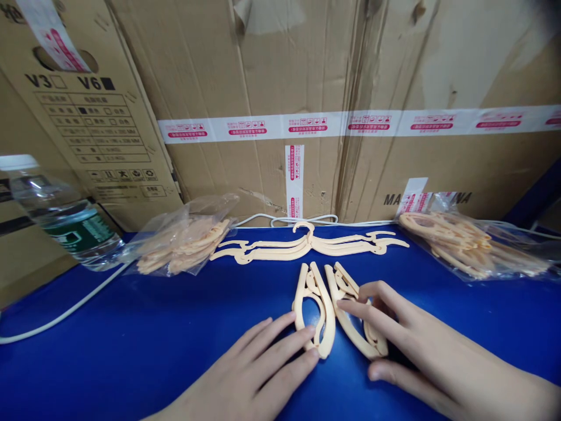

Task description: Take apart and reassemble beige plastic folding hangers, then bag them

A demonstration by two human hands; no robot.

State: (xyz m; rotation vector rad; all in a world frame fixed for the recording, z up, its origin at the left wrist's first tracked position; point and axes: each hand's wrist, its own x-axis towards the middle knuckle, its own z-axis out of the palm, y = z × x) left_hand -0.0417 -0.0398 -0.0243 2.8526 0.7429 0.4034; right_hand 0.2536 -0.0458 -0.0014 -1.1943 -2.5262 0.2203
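Two cream plastic clothes hangers are lying folded side by side near the front of the table, each one making a narrow pointed loop of smooth, rounded limbs: the left folded hanger (328, 301) and the right folded hanger (352, 333). The left hand (258, 368) is resting with fingers loosely spread, fingertips touching the left folded hanger's lower half. The right hand (403, 333) is arching over the right folded hanger, its fingers bent and one fingertip touching the inner limb, while the thumb is sitting apart from the fingers, just beside the lower end; neither hand is pinching tightly. Behind them, an opened cream plastic hanger (280, 251) with a curved hook is stretching its slim, notched arms sideways. A crinkled clear plastic bag of cream hangers (188, 245) is lying to its left, and a second clear bag of cream hangers (473, 242) is lying to its right. All are resting on a smooth, saturated blue tabletop (175, 333). A white cable (83, 310) is curving along the left, near a clear, green-labelled water bottle (76, 225). Creased brown cardboard (263, 70) is walling the back, crossed by white-and-red tape (274, 127); a printed brown carton (105, 175) is leaning at the left.
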